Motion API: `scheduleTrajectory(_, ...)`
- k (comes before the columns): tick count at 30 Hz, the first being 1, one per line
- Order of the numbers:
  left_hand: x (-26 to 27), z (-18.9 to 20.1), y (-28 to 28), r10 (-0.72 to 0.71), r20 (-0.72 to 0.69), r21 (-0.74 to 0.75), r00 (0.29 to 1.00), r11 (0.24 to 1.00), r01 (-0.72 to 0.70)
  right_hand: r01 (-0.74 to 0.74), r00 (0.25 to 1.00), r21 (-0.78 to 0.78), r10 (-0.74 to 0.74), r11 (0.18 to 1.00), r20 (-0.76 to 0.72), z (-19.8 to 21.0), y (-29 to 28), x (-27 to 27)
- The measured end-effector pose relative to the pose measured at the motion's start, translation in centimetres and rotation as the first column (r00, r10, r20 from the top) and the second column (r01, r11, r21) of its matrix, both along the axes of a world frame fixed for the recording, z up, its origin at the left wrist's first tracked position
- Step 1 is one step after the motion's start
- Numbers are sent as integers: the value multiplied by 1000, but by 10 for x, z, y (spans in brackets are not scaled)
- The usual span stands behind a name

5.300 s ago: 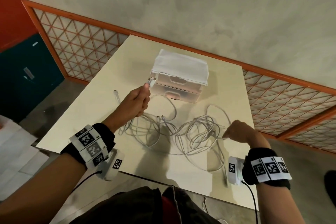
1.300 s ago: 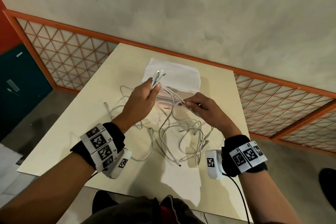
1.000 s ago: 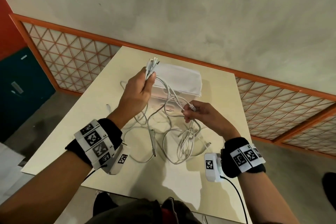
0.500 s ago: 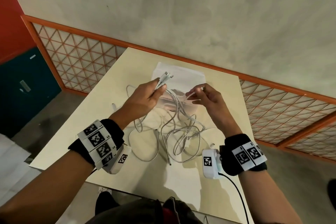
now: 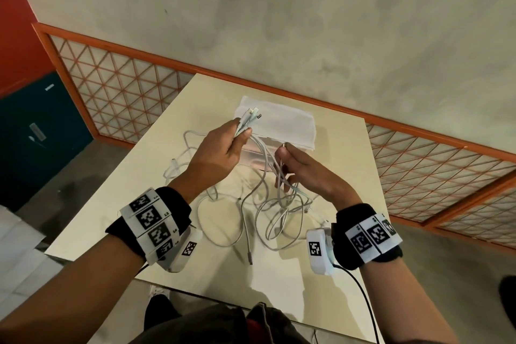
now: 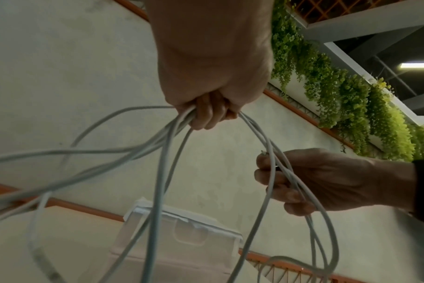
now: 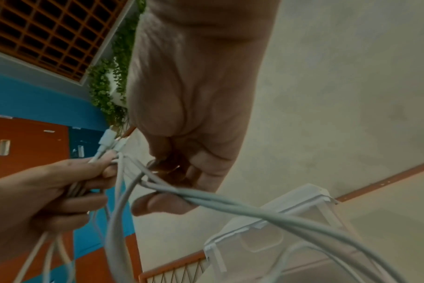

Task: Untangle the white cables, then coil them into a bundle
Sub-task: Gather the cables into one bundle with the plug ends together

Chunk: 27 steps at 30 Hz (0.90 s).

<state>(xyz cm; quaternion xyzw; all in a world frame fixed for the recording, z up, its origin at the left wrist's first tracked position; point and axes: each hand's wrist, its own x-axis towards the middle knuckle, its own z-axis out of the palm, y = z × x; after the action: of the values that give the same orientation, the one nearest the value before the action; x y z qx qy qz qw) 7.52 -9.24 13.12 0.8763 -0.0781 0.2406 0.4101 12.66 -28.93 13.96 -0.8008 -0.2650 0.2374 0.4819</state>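
Several white cables [image 5: 268,204] hang in tangled loops from both hands down to the cream table [image 5: 139,190]. My left hand [image 5: 223,148] is raised over the table and grips a bunch of cable ends, their plugs [image 5: 251,114] sticking out above the fist. In the left wrist view the strands [image 6: 157,153] fan down from that fist [image 6: 211,111]. My right hand [image 5: 301,167], just right of the left, pinches a plug end [image 5: 284,145] and has strands running across its fingers [image 6: 286,183]. The right wrist view shows cables [image 7: 230,203] passing under its fingers [image 7: 162,204].
A clear plastic drawer box [image 5: 276,131] with a white cloth on top stands at the table's far side, right behind the hands. A loose cable end [image 5: 250,255] lies near the table's front. An orange lattice fence [image 5: 125,86] runs behind the table.
My right hand has come down and closer to the left, still holding a plug end. The left hand has kept its bunch of plug ends raised, and the hanging loops have shifted.
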Motion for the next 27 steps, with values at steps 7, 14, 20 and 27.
scheduleTrajectory(7,-3,0,-2,43,-72,48,997,998,-40,-133,981,-214,159,968,110,-6,-5,4)
scheduleTrajectory(14,1,2,8,228,-113,63,967,973,-222,-5,811,-487,288,873,510,-11,-14,7)
scheduleTrajectory(20,-4,3,12,362,-73,61,929,932,-358,91,868,-265,54,960,494,-17,-36,19)
scheduleTrajectory(27,-6,9,35,484,-109,25,868,874,-484,452,838,-17,-418,892,351,-29,-74,35)
